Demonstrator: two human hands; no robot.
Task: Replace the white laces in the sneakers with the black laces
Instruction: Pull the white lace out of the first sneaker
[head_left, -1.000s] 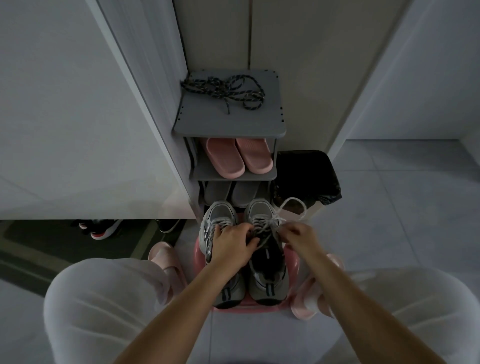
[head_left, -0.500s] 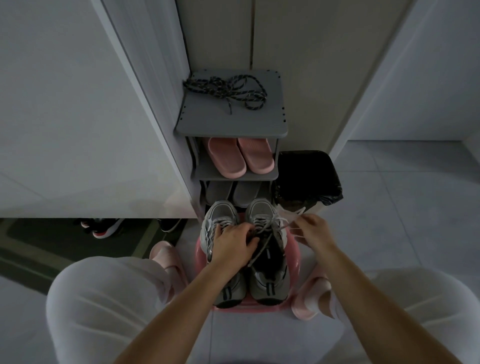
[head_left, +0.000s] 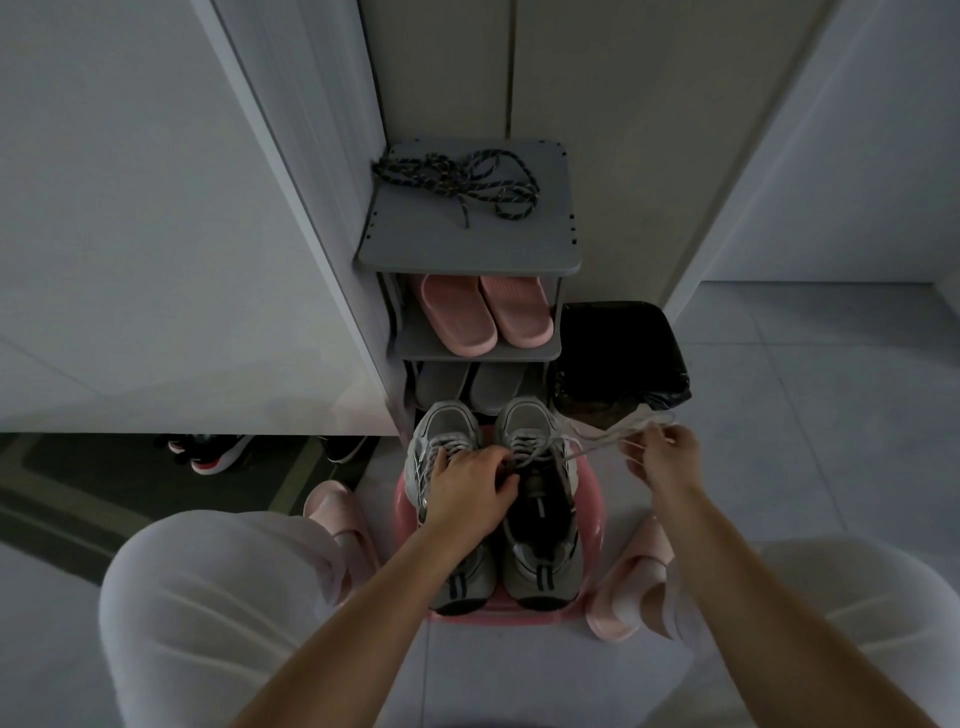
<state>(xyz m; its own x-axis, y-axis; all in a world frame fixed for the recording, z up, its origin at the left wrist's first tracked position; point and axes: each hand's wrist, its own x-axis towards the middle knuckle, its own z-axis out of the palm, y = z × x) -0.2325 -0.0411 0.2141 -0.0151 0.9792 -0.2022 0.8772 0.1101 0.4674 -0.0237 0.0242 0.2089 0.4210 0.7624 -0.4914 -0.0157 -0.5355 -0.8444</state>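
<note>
- the right hand (head_left: 662, 457) pinches the white lace (head_left: 597, 449) in curled fingers (head_left: 649, 441) and holds it out to the right of the right sneaker (head_left: 540, 525), stretched across the gap.
- the left hand (head_left: 470, 488) lies over the pair and presses down, its fingertips bent onto the lacing of the right sneaker. i cannot tell whether they pinch anything there.
- the step looks like unthreading the right sneaker. the left sneaker (head_left: 441, 431) shows its white lacing in place.
- to do it well, pull along the line of the eyelet rather than upward, and free one crossing at a time so the lace does not bind.
- keep the left hand's weight on the shoe, since both sneakers sit on a small pink stool (head_left: 592, 530) and a hard tug could likely drag them off.
- the black laces (head_left: 457, 179) lie in a loose tangle on top of the grey shoe rack (head_left: 467, 244), well apart from both hands.
</note>
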